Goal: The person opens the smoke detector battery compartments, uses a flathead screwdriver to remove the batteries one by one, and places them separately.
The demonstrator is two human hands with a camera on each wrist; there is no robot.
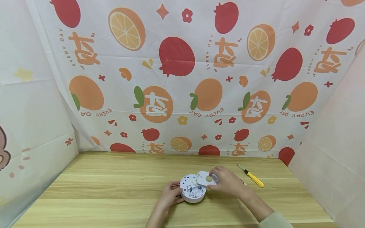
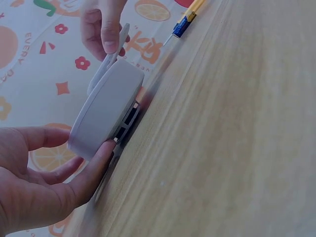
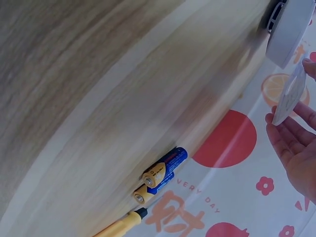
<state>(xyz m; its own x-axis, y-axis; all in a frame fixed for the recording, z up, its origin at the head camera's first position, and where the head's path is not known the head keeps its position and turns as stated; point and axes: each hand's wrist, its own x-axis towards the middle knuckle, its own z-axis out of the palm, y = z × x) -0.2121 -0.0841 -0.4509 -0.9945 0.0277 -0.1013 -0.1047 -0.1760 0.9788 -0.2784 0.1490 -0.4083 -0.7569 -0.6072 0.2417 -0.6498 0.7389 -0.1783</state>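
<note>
A round white smoke alarm (image 1: 192,199) stands near the front middle of the wooden table, its back facing up with a battery compartment exposed. My left hand (image 1: 169,196) grips its left side, thumb low and fingers around the edge in the left wrist view. Dark vent slots (image 2: 127,121) show on its underside. Between thumb and fingers my right hand (image 1: 226,182) pinches a flat white mounting plate (image 1: 202,178), held tilted over the alarm's right edge. A round yellowish spot marks the middle of that plate. In the right wrist view the plate (image 3: 291,96) appears edge-on.
Two blue-and-gold batteries (image 3: 165,165) lie side by side on the table, mostly hidden behind my right hand in the head view. A yellow screwdriver (image 1: 255,179) lies to their right. Fruit-printed cloth (image 1: 176,95) hangs along the table's back edge.
</note>
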